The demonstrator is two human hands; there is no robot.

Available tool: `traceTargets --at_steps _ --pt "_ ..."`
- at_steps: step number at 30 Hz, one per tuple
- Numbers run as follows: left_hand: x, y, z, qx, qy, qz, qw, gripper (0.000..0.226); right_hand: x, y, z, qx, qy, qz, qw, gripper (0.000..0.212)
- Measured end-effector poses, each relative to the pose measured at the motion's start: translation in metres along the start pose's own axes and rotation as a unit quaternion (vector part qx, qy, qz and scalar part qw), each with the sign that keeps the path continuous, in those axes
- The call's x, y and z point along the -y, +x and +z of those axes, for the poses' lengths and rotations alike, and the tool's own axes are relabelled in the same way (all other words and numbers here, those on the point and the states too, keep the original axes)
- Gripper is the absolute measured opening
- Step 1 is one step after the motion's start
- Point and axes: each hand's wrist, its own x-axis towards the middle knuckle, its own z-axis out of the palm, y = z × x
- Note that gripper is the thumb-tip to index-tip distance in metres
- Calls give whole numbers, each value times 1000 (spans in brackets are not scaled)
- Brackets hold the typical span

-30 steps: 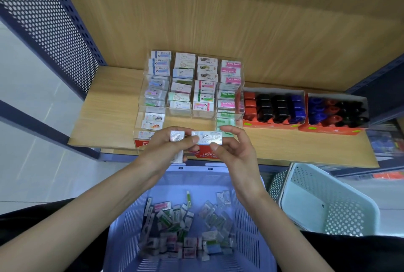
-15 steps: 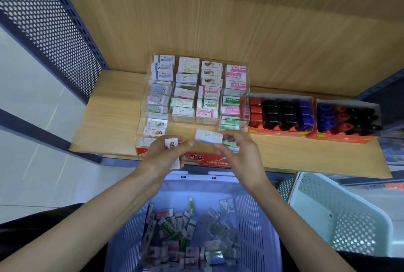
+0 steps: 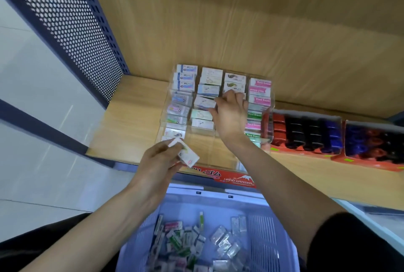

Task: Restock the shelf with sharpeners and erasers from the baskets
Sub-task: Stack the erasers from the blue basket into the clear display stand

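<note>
Reaches with the right hand (image 3: 229, 118) into the third column from the left of the clear display case (image 3: 207, 150) on the wooden shelf (image 3: 131, 123), fingers (image 3: 232, 97) curled down among the stacked erasers (image 3: 210, 76); unclear whether anything is gripped there. Pinches a white eraser (image 3: 189, 156) in the left hand (image 3: 158, 163) just before the case's front-left corner. Nearer than the case, below its red front label (image 3: 231, 176): a blue basket (image 3: 273, 239) holding loose wrapped erasers (image 3: 185, 243). Just right of the case: two red cartons (image 3: 306, 152) of red, black and blue sharpeners (image 3: 295, 132), side by side.
</note>
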Motion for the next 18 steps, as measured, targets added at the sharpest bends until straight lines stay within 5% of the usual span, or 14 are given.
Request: traceTargets --at_steps 7,10,13,15,18 --pt "-3 -2 -11 2 -8 11 1000 25 8 -2 0 -24 -37 12 999 43" --pt "-6 -6 -11 9 -45 16 999 14 12 -12 -20 -18 164 -1 986 17" --pt "-7 -8 -12 10 -67 21 997 16 17 -42 -68 74 453 33 888 27" --pt "-6 -9 -14 12 -66 23 997 21 15 -65 -96 128 496 -5 859 35" --pt "-4 -10 -16 19 -40 29 999 29 13 -90 -104 163 442 -93 877 33"
